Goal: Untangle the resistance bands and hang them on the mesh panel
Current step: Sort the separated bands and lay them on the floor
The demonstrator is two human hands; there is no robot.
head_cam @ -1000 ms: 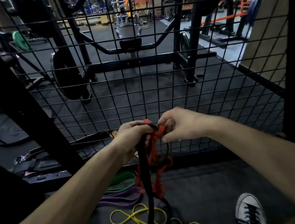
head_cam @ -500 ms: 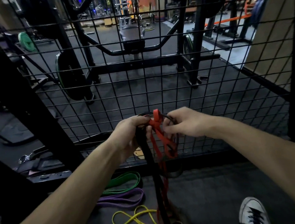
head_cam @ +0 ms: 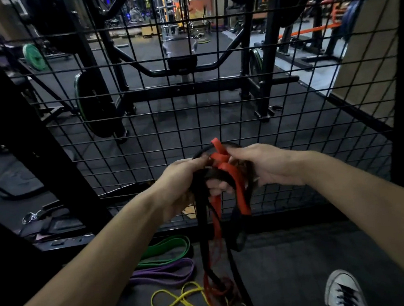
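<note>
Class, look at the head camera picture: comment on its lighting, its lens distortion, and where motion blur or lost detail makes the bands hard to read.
Head view: dim overall, brighter in the gym beyond the mesh panel; the wide lens bows the panel's wires near the edges; the red band is crisp between the left hand and right hand but smeared lower down; the black band merges with the dark floor.

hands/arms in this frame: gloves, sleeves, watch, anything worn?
Nothing worn that shows. The left hand and right hand are bare, without gloves, and no rings can be made out in the dim light. Both forearms are bare up to the frame edge: no sleeves, watch, wristband or markings. The only clothing in view is a pale lace-up shoe with dark laces.
</note>
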